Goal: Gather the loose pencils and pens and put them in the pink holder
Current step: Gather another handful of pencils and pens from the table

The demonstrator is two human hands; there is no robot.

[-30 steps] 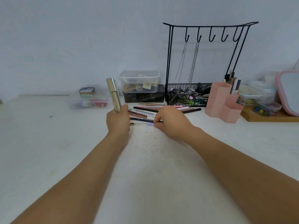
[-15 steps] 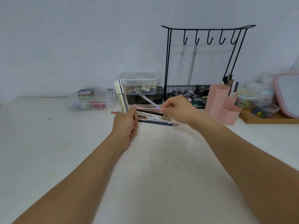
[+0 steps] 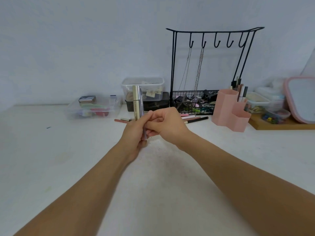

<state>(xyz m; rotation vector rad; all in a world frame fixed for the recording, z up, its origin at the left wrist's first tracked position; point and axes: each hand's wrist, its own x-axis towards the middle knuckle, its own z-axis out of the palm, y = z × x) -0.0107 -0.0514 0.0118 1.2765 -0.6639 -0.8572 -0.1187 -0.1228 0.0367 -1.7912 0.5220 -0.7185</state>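
Fingers (image 3: 151,124) of both hands clenched on upright pens (image 3: 138,103), gold and lilac, left of pink holder (image 3: 226,108).

**Open foreground, crowded back edge**

The white table (image 3: 51,167) lies bare from 3 through 6 to 9 o'clock. At 12, loose pens (image 3: 196,119) lie behind the hands. At 1 to 2 o'clock, the wire rack (image 3: 173,65), pink holder (image 3: 225,108) and clear boxes (image 3: 259,101) stand close together.
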